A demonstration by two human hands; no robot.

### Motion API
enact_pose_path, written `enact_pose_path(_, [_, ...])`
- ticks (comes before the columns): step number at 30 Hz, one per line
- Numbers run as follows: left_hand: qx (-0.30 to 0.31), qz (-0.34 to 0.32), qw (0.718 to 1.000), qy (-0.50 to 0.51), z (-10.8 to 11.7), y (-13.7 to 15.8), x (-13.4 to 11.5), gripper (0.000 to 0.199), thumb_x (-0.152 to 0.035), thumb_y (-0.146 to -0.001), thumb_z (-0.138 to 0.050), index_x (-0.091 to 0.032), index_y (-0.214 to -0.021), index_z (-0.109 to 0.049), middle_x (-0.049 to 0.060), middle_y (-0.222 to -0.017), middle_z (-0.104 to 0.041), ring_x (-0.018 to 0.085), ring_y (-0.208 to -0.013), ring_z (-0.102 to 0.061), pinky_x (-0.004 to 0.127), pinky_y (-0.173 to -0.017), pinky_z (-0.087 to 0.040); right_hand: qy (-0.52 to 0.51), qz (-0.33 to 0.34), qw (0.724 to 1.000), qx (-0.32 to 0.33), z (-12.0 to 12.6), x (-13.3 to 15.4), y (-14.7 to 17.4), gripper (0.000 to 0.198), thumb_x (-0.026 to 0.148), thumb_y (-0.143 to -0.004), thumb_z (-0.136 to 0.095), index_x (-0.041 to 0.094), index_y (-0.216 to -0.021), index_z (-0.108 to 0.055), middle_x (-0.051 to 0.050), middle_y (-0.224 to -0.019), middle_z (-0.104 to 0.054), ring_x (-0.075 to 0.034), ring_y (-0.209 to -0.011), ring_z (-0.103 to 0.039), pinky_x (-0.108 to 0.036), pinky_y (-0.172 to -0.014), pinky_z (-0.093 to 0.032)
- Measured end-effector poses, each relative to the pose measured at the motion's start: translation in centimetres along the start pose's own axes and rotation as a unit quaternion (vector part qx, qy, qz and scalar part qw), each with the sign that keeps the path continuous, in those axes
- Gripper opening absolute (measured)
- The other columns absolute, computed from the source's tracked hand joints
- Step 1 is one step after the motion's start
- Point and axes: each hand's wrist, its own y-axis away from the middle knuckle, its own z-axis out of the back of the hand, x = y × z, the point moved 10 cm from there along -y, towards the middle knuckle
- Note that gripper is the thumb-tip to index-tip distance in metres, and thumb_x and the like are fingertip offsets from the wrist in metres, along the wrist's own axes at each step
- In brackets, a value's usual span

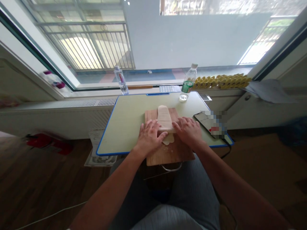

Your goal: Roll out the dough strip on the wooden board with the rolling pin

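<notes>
A flattened sheet of pale dough (164, 114) lies lengthwise on a wooden cutting board (157, 158), its near end (169, 139) showing below a light rolling pin (167, 130). The pin lies crosswise over the dough. My left hand (150, 135) rests over the pin's left end, with fingers forward and thumb on the near side. At the right end, my right hand (189, 130) is laid over it with curved fingers. Both palms hide the pin's ends.
The board sits on a small blue-edged table (129, 118), overhanging its near edge. A green-labelled bottle (187, 84) stands at the back; another bottle (121, 81) is left of it. A phone (208, 124) with a cable lies right. A fire extinguisher (51, 143) is on the floor.
</notes>
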Motion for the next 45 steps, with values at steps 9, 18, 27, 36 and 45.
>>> enact_pose_path(9, [-0.034, 0.118, 0.991, -0.044, 0.2, -5.0, 3.7, 0.051, -0.047, -0.112, -0.038, -0.027, -0.152, -0.061, 0.009, -0.167, -0.055, 0.03, -0.155, -0.047, 0.058, -0.133, -0.03, 0.024, -0.007, 0.999, 0.036, -0.7, 0.5, -2.0, 0.059, 0.059, -0.11, -0.04, 0.02, -0.145, -0.067, -0.013, -0.158, -0.062, -0.036, -0.145, -0.053, -0.059, -0.122, -0.036])
enact_pose_path(18, [0.029, 0.103, 0.993, -0.053, -1.3, -9.0, 4.7, 0.061, -0.051, -0.11, -0.032, -0.03, -0.165, -0.049, 0.007, -0.177, -0.041, 0.033, -0.162, -0.036, 0.068, -0.134, -0.023, 0.008, -0.025, 0.995, 0.094, -2.3, -0.2, -6.1, 0.068, 0.063, -0.108, -0.035, 0.024, -0.16, -0.056, -0.012, -0.168, -0.053, -0.037, -0.15, -0.049, -0.058, -0.124, -0.037])
enact_pose_path(27, [0.024, 0.1, 0.993, -0.059, -1.1, -11.8, 5.0, 0.06, -0.051, -0.109, -0.033, -0.029, -0.161, -0.053, 0.009, -0.173, -0.048, 0.034, -0.157, -0.043, 0.07, -0.131, -0.028, -0.01, -0.045, 0.994, 0.095, -2.6, -0.5, -9.3, 0.071, 0.062, -0.107, -0.036, 0.017, -0.156, -0.059, -0.018, -0.163, -0.057, -0.039, -0.147, -0.053, -0.054, -0.123, -0.04])
enact_pose_path(36, [0.035, 0.056, 0.995, -0.074, -1.3, -7.0, 3.0, 0.063, -0.054, -0.112, -0.025, -0.034, -0.169, -0.044, 0.004, -0.178, -0.041, 0.031, -0.163, -0.034, 0.068, -0.135, -0.02, 0.041, -0.001, 0.995, 0.089, -2.4, 0.0, -4.5, 0.072, 0.057, -0.108, -0.032, 0.021, -0.169, -0.044, -0.011, -0.172, -0.048, -0.037, -0.154, -0.045, -0.062, -0.125, -0.037])
enact_pose_path(45, [0.035, 0.076, 0.994, -0.067, -1.2, -10.7, 4.3, 0.06, -0.054, -0.111, -0.029, -0.035, -0.163, -0.05, 0.005, -0.175, -0.045, 0.031, -0.158, -0.041, 0.067, -0.133, -0.027, 0.006, -0.028, 0.993, 0.111, -3.2, -0.5, -8.5, 0.076, 0.064, -0.106, -0.036, 0.018, -0.166, -0.048, -0.015, -0.169, -0.051, -0.039, -0.151, -0.049, -0.057, -0.126, -0.038])
